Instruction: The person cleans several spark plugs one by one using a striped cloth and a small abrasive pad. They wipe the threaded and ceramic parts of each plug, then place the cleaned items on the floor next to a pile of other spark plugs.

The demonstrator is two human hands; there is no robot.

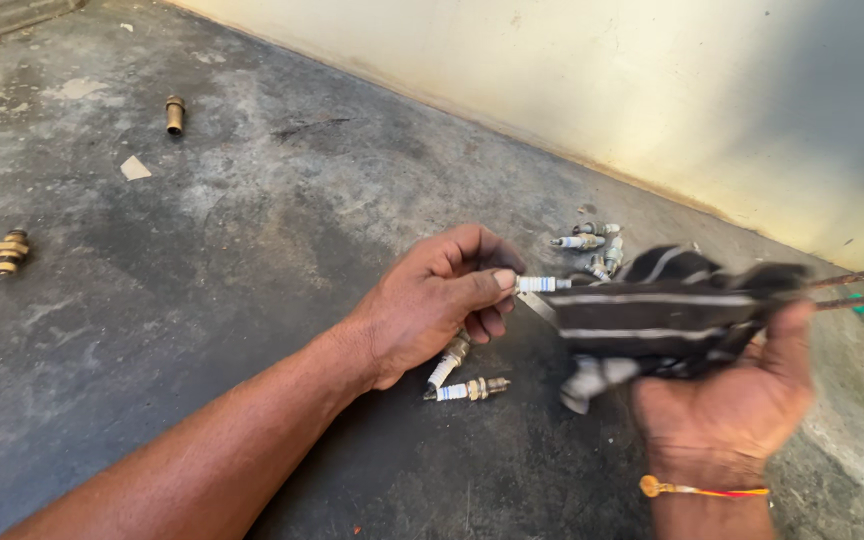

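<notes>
Concrete floor (202, 250) with spark plugs (467, 388), brass fittings (10, 251) beside hands.

Spark plug (542, 284) tip under blurred rag (652, 315)

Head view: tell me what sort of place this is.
Probably a vehicle repair workshop floor. Spark plugs lie on stained bare concrete floor, brass fittings sit nearby, and the left hand holds another plug against a striped rag.

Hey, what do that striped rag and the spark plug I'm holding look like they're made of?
The rag in the right hand looks like soft woven cloth: dark with pale stripes, limp and folded. The spark plug pinched by the left hand shows a glossy white body, probably ceramic; its far end is hidden in the rag.
</notes>
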